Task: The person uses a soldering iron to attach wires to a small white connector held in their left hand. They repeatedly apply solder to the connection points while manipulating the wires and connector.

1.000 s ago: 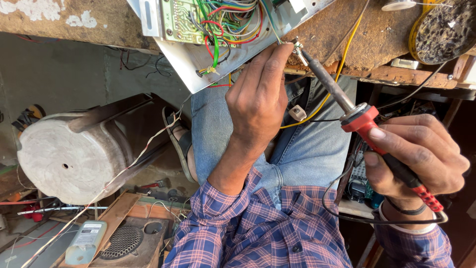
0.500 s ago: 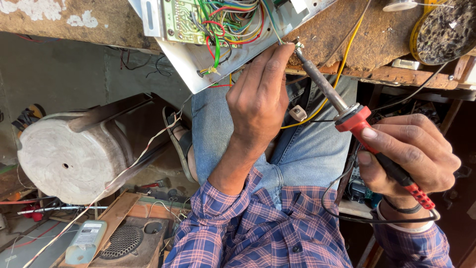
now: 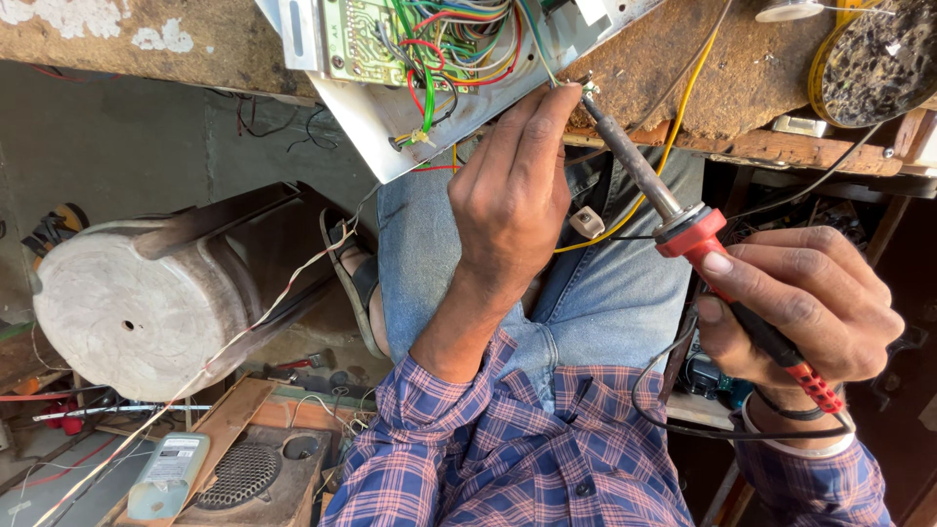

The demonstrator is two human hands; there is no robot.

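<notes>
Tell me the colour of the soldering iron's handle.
Red with a black grip, seen in the head view: the soldering iron is held in the right hand.

Two hands: the left hand (image 3: 512, 200) at twelve o'clock, the right hand (image 3: 800, 307) at three. One soldering iron (image 3: 683, 229). One circuit board (image 3: 366, 34) at twelve. One drum (image 3: 132, 307) at nine. One speaker box (image 3: 249, 478) and one small bottle (image 3: 166, 475) at seven.

sleeves (image 3: 508, 459): blue/red plaid, cuffs buttoned | jeans (image 3: 605, 293): faded blue denim | wristband (image 3: 795, 415): dark, lower right of frame
</notes>
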